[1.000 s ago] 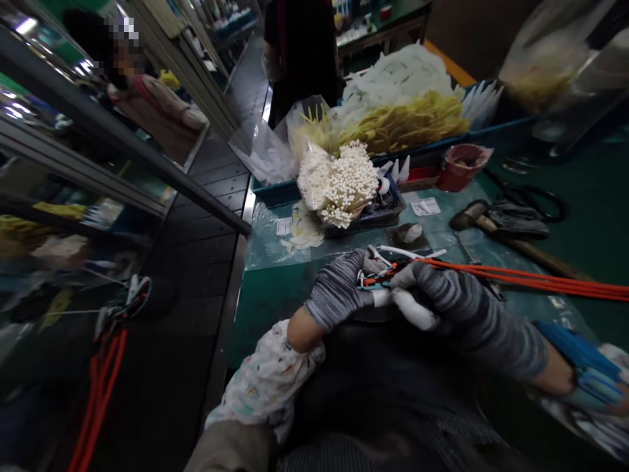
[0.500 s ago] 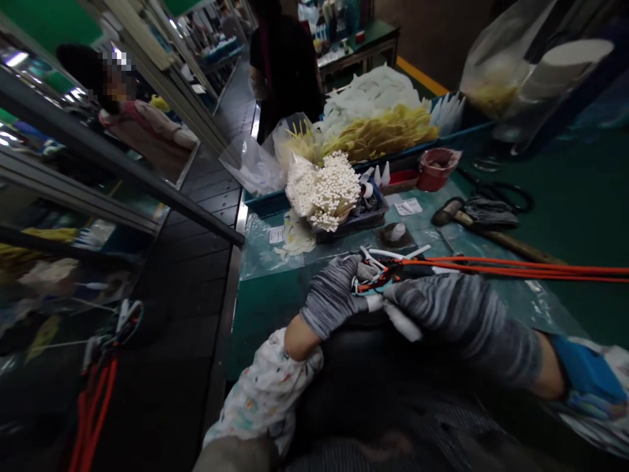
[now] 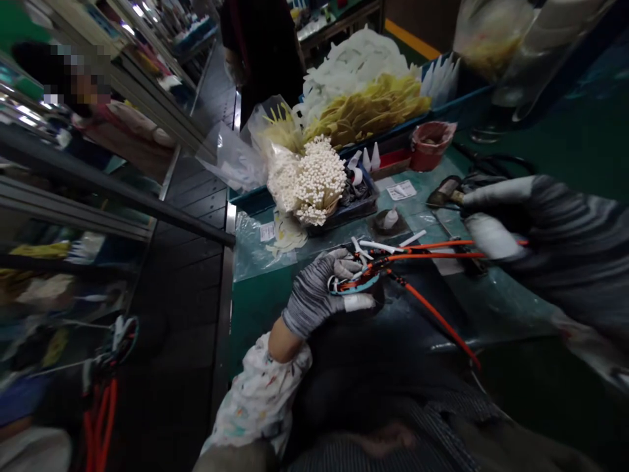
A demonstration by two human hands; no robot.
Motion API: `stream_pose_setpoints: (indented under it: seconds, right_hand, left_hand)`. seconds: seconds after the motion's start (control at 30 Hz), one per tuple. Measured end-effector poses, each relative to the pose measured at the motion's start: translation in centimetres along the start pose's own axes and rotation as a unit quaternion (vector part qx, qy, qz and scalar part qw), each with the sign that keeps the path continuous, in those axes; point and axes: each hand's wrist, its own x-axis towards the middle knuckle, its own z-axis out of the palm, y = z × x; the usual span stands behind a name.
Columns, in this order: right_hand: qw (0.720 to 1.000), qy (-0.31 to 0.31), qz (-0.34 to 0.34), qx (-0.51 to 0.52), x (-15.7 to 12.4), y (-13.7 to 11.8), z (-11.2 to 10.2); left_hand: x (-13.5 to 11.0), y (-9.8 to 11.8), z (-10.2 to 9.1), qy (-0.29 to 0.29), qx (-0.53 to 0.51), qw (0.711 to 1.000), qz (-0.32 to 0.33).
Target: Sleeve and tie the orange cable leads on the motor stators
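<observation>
Orange wire harness (image 3: 366, 275), clamped in your gloved left hand (image 3: 312, 295), its cables pinched by your gloved right hand (image 3: 540, 229)

The scene is dim and underexposed — the only hard light comes from small white ceiling strip lights (image 3: 140, 9) far off at upper left. Wide-angle distortion bends the long grey metal rail (image 3: 113, 203) at left, the clear plastic bag (image 3: 491, 39) at top right goes soft, and the grey-gloved right hand (image 3: 550, 242) blurs slightly.
</observation>
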Motion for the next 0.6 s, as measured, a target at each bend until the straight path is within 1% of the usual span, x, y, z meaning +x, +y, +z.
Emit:
stream_pose_setpoints:
  seconds: [0.07,0.17,0.23,0.3,0.4,0.6]
  right_hand:
    - [1.0,-0.003,0.005,-0.017,0.1,1.0,0.5]
    - [0.999,-0.013,-0.007,-0.034,0.3,3.2,0.9]
    - [0.997,-0.029,0.004,-0.074,0.6,4.4,1.2]
    - [0.989,-0.055,0.022,-0.135,0.9,5.2,1.6]
    - [0.972,-0.102,0.042,-0.206,1.2,5.8,2.1]
    - [0.939,-0.154,0.028,-0.305,1.5,5.9,2.6]
  left_hand:
    - [0.1,0.0,-0.1,-0.002,-0.029,1.0,-0.001]
    - [0.4,0.3,-0.3,-0.007,-0.056,0.998,-0.001]
    - [0.6,0.6,-0.4,-0.01,-0.065,0.998,-0.001]
    - [0.8,0.9,-0.5,-0.012,-0.067,0.998,0.002]
    - [1.0,1.0,-0.8,-0.014,-0.058,0.998,0.0]
    - [1.2,0.6,-1.3,-0.012,-0.057,0.998,-0.012]
